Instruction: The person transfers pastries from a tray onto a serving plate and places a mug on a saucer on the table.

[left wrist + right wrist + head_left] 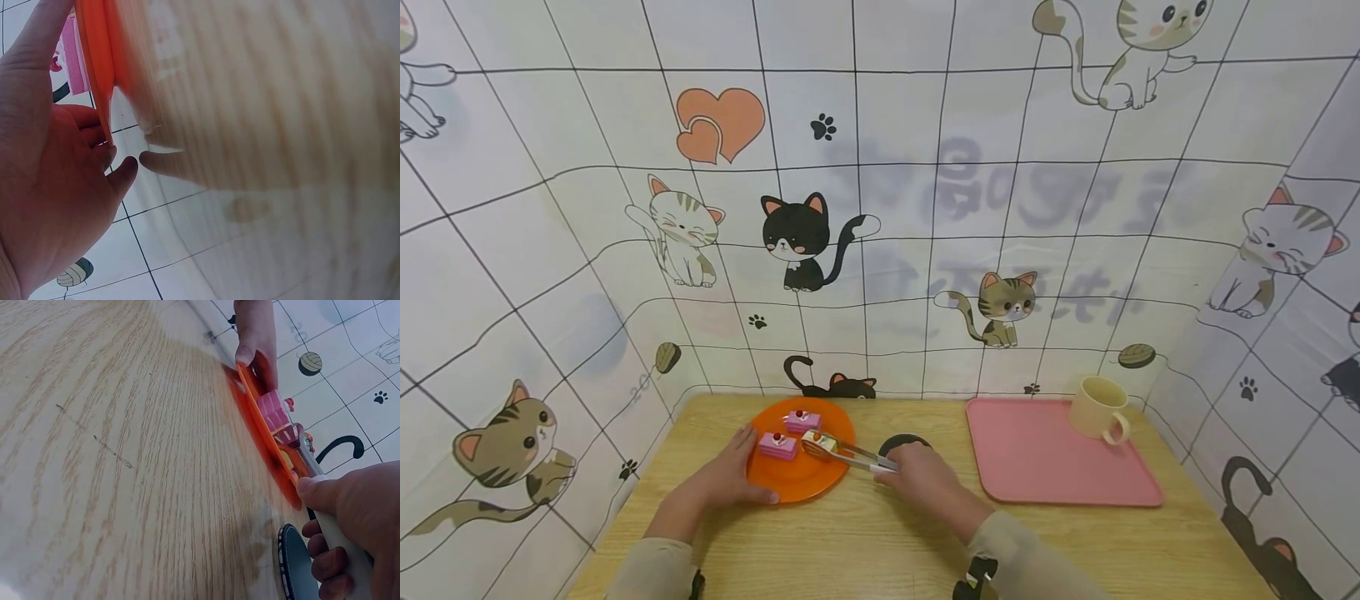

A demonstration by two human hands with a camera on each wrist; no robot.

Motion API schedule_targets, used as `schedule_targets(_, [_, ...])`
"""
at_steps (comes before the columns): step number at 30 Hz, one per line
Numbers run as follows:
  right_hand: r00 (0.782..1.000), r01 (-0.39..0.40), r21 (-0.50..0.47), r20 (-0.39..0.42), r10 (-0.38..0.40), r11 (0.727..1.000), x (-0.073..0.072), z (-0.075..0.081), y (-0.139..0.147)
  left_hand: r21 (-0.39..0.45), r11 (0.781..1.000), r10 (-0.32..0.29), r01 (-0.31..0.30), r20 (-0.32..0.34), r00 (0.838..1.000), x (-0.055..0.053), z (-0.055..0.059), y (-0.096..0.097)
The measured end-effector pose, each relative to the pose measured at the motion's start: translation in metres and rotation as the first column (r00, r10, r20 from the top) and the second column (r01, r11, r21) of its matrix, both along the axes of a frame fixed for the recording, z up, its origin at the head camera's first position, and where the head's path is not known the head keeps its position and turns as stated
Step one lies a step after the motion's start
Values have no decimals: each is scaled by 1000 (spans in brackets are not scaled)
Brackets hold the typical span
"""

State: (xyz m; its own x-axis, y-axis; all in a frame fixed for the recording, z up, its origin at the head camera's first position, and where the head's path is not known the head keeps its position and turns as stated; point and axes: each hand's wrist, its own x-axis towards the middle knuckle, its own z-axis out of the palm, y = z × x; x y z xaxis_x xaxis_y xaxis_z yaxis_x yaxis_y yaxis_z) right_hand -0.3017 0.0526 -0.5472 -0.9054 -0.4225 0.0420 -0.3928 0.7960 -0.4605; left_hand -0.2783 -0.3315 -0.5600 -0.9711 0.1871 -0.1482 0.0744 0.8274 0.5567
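Note:
An orange plate (797, 490) rests on the wooden table with several toy cake slices on it. My left hand (727, 473) holds its left rim, the thumb at the near edge. In my right hand (921, 477) is a pair of tongs (859, 457) with a white handle and metal arms. Their tips lie around a yellow cake slice (813, 437) on the plate; how firmly they squeeze it cannot be told. Two pink cake slices, a nearer one (777, 447) and a farther one (802, 421), sit beside it. The right wrist view shows the right fingers wrapped around the handle (340, 540).
A dark-rimmed round object (901, 442) lies just beyond the right hand, partly hidden by it. At the right is a pink tray (1030, 467), with a cream mug (1092, 410) at its far right corner. A cat-patterned wall covering (895, 333) encloses the table's back and sides.

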Motion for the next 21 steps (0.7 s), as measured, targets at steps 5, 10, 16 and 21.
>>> schedule_targets(5, [1000,-5,-5,-8,5,1000,-1,-3,0,0,1000,-1,1,1,1000,0,0,1])
schedule_targets(10, [1000,-7,0,-10,7,1000,-2,-5,2,2,1000,-7,7,-6,1000,0,0,0])
schedule_targets(16, [1000,-8,18,-18,8,1000,-2,-5,4,3,1000,-13,13,-9,1000,0,0,0])
schedule_targets(21, [1000,1,10,-19,-1,1000,0,-4,7,7,1000,-9,9,-6,1000,0,0,0])
